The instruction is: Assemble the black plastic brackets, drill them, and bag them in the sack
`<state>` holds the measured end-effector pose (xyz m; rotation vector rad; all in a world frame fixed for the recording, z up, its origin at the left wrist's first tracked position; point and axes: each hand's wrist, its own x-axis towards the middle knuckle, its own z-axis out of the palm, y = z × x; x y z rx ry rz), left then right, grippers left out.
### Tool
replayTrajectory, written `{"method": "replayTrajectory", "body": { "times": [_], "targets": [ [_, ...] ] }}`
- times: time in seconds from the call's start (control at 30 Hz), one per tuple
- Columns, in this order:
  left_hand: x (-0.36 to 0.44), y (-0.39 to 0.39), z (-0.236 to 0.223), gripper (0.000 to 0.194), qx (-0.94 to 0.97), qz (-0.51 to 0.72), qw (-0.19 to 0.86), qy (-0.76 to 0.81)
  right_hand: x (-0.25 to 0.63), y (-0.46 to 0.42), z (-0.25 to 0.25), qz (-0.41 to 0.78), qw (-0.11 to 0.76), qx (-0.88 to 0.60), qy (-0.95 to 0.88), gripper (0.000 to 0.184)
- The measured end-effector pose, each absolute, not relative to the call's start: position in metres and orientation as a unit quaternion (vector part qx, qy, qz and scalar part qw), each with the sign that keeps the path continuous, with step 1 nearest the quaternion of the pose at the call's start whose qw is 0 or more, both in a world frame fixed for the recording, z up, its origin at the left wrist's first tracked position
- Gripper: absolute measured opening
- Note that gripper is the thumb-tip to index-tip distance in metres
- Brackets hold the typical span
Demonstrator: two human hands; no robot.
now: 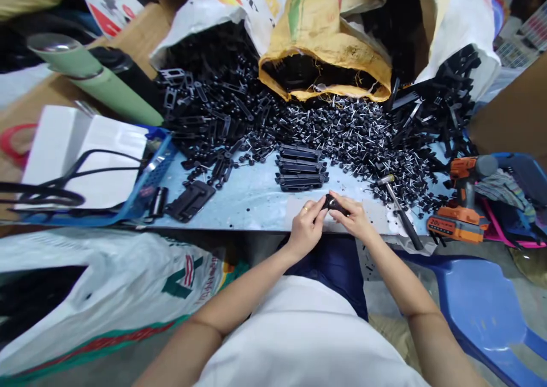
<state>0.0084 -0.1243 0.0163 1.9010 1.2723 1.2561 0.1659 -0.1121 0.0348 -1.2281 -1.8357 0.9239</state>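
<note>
My left hand and right hand, fingers clamped on a black part; I judge this fitting, the next move needing steady alignment.

Small black part, dark, with a glossy highlight towards its left end. Pinched between fingers of left hand and right hand, mid-scene. Runs roughly left to right, right end slightly nearer. Partly covered; full shape unclear.
</note>
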Motion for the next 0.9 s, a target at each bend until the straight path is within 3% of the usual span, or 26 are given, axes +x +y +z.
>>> {"method": "replayTrajectory", "body": {
  "times": [0.1,0.23,0.37,0.47,0.7,0.9],
  "targets": [
    [0.012,-0.121,0.019,0.036,0.682,0.52,0.216,0.467,0.15,-0.12,0.026,0.347,0.403,-0.488,-0.692,0.05],
    [0.008,-0.11,0.014,0.034,0.699,0.52,0.228,0.435,0.136,-0.12,0.013,0.315,0.422,-0.497,-0.689,0.051],
    [0.012,-0.114,-0.005,0.039,0.624,0.479,0.296,0.542,0.149,-0.098,0.012,0.272,0.301,-0.509,-0.759,0.046],
    [0.013,-0.121,-0.013,0.042,0.663,0.393,0.254,0.585,0.186,-0.064,0.024,0.173,0.223,-0.565,-0.775,0.04],
    [0.012,-0.088,0.002,0.036,0.924,0.118,0.106,0.349,0.294,0.029,0.069,-0.063,0.087,-0.804,-0.585,0.039],
    [0.014,-0.073,0.011,0.038,0.953,0.046,0.063,0.293,0.356,0.051,0.085,-0.073,-0.029,-0.873,-0.482,0.043]
  ]
}}
